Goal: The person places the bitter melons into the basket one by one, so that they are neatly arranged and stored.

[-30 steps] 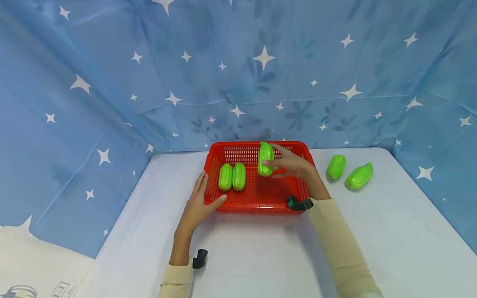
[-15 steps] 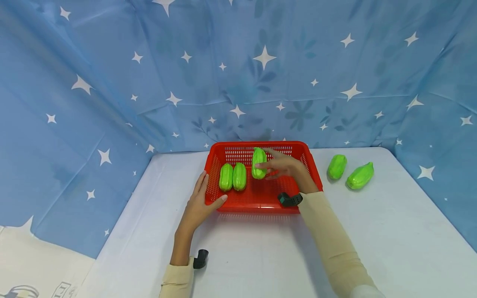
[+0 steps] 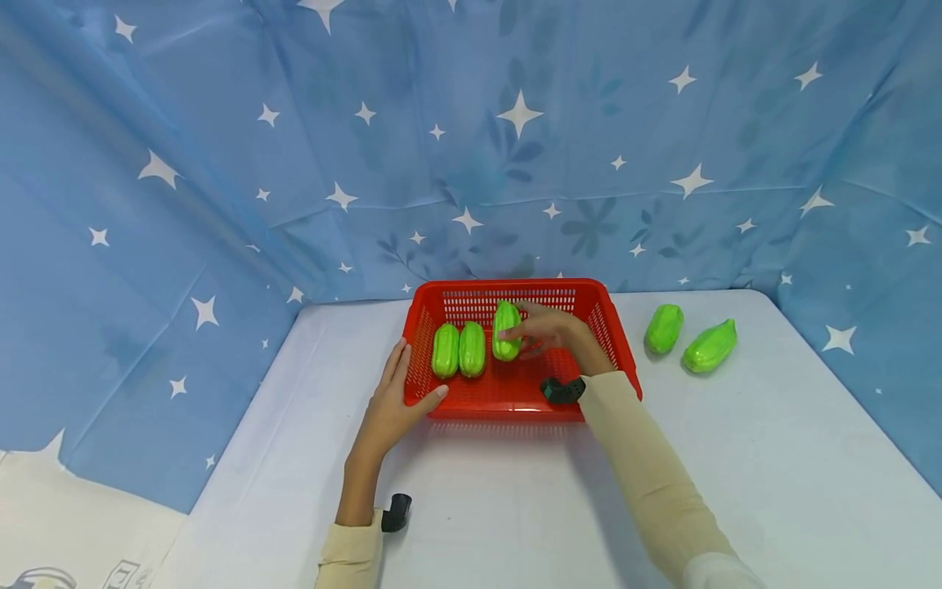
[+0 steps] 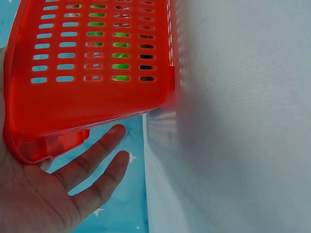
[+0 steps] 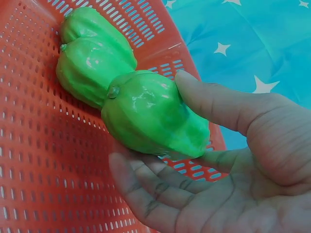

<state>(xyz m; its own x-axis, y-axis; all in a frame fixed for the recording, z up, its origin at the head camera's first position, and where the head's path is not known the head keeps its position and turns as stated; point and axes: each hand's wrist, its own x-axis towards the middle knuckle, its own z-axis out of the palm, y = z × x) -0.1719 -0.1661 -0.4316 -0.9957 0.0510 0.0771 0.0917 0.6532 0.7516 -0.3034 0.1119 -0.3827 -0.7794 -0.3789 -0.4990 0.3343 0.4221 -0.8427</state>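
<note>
At mid-frame: green fruit (image 5: 148, 114), likely light, stiff; best held mid-body. Right hand (image 3: 550, 327) gripping it; left hand (image 3: 388, 409) spread against basket (image 3: 515, 285).

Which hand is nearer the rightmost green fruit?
Right. The right hand, over the red basket, is left of the fruit; the left hand is farther left, at the basket's left rim.
</note>
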